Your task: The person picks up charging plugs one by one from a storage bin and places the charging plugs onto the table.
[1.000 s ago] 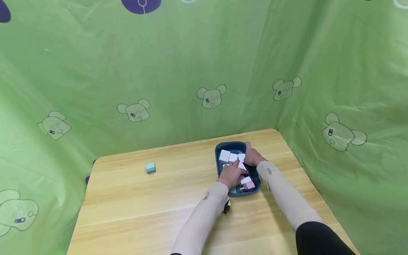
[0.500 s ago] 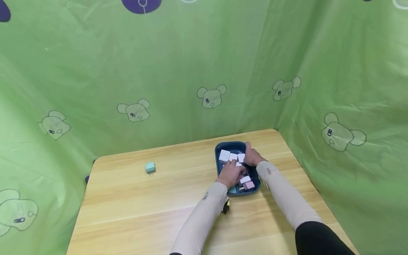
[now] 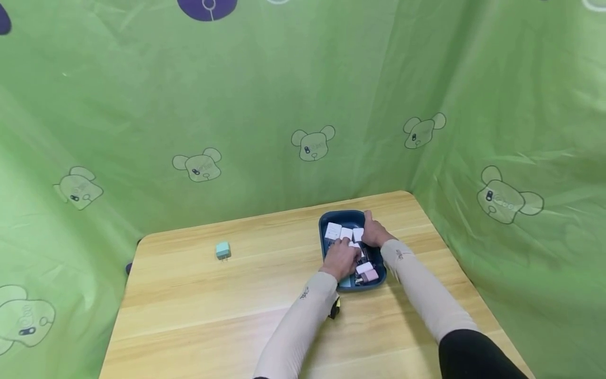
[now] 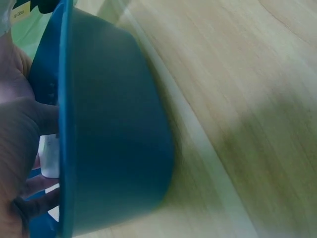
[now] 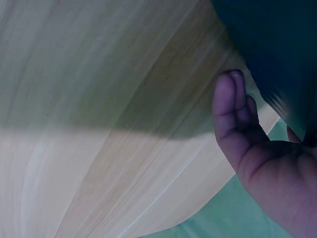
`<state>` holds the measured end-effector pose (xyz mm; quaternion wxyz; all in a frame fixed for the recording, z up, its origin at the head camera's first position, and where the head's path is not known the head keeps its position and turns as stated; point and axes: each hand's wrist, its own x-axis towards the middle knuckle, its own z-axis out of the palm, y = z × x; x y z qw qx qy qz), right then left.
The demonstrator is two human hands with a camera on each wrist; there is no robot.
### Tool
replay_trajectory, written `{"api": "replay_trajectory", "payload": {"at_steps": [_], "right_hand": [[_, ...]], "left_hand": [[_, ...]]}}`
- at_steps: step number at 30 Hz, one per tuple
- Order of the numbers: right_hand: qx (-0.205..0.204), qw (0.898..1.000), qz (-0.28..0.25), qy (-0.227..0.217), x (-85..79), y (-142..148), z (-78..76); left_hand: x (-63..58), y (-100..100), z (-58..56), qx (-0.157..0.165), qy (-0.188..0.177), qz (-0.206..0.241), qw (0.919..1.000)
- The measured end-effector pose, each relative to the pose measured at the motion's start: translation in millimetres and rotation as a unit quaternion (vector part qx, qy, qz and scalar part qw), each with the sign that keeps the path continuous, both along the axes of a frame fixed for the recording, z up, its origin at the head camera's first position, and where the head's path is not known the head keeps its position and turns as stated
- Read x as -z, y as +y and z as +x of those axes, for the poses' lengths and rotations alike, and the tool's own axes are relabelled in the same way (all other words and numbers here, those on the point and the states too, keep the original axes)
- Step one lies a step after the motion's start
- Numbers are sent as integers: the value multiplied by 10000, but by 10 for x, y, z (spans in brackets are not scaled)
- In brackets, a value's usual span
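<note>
A dark blue tray (image 3: 339, 213) stands on the table with several plug chargers inside. White chargers (image 3: 333, 231) lie towards its far end, and a pink charger (image 3: 370, 276) is near the front. My left hand (image 3: 341, 258) reaches over the left rim among the white ones. In the left wrist view, a white block (image 4: 49, 156) shows between the thumb and fingers of my left hand (image 4: 20, 144); the rim hides the fingertips. My right hand (image 3: 375, 232) grips the tray's right edge. From the right wrist, my right hand (image 5: 270, 163) has several fingers along the outer wall (image 5: 287, 54).
A mint-green charger (image 3: 223, 250) with metal prongs sits alone on the left of the wooden table (image 3: 199, 316). A small black and yellow object (image 3: 334, 308) shows beside the left forearm. Green printed cloth (image 3: 255, 105) hangs behind and along the right side.
My left hand has shifted slightly left inside the tray, and more of the chargers beside its thumb shows. The right hand and the tray have stayed in place.
</note>
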<state>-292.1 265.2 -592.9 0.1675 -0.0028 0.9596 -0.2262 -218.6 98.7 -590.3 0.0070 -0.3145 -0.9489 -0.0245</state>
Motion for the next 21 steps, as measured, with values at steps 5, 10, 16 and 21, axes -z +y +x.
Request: {"api": "replay_trajectory", "payload": {"at_steps": [5, 10, 16, 21], "right_hand": [[-6, 10000, -73, 3, -12, 0, 6], [13, 9999, -141, -32, -20, 14, -9], [55, 10000, -14, 33, 25, 7, -21], [69, 10000, -25, -5, 60, 7, -21]], "left_hand": [[18, -16, 18, -19, 109, 133, 9999], [-11, -76, 23, 41, 257, 530, 9983], [-20, -145, 38, 130, 870, 764, 9932], [17, -178, 44, 137, 1320, 887, 9872]]}}
